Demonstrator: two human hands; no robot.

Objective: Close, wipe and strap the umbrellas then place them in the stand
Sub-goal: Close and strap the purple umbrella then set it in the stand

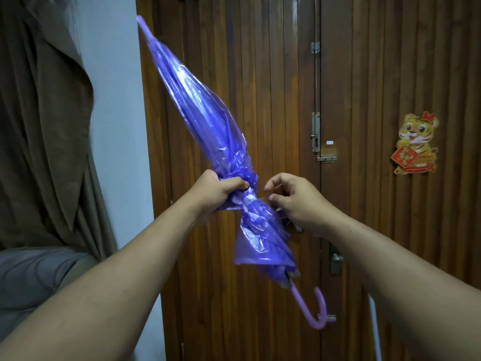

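Risk, my read: strap not yet fastened, so if left hand (221,192) eased grip, folds would spring out and canopy balloon below waist. Thin plastic could tear if right hand (294,201) yanked tab. Long tip could swing into door (364,100).

Umbrella (208,121) was in air in front of door, tilted, tip up toward wall, handle (316,312) hanging low.

Left hand clenched round umbrella waist, thumb on top. Right hand just beside waist, fingers (272,196) pinching small clear bit, likely strap; can't confirm.
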